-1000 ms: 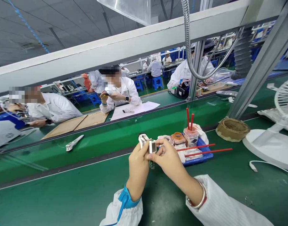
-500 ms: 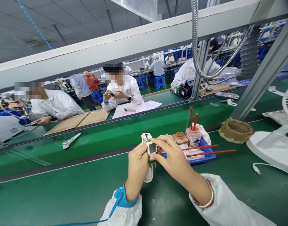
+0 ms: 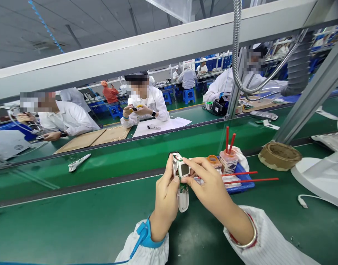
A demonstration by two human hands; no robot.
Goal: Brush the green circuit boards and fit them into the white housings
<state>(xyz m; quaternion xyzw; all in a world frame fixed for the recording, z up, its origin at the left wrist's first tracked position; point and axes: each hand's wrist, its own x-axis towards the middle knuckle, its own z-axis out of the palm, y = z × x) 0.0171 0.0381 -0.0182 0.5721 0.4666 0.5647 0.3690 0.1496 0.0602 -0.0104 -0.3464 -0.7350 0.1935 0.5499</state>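
My left hand [image 3: 166, 197] is closed round the left side of a white plastic housing [image 3: 183, 202], which is long, narrow and rounded at its lower end. Inside the housing a green circuit board [image 3: 183, 187] shows. My right hand [image 3: 206, 178] pinches the circuit board by its small square grey display [image 3: 185, 169], thumb at the lower edge and fingers at the upper right. The board sits tilted against the housing, its left edge turned up. My left fingers partly hide the housing's upper end.
To the right, a blue tray [image 3: 242, 187] holds small jars [image 3: 228, 162] and red sticks [image 3: 248, 180]. Beyond stand a brown ring-shaped block [image 3: 280, 156] and a white fan base [image 3: 309, 176]. A white handheld casing [image 3: 79, 163] lies on the green belt [image 3: 121, 152]. Co-workers [image 3: 146, 103] sit opposite.
Both hands and the housing have shifted slightly right in view. The display and board now tilt away from the housing, and my left fingers have straightened along its side.
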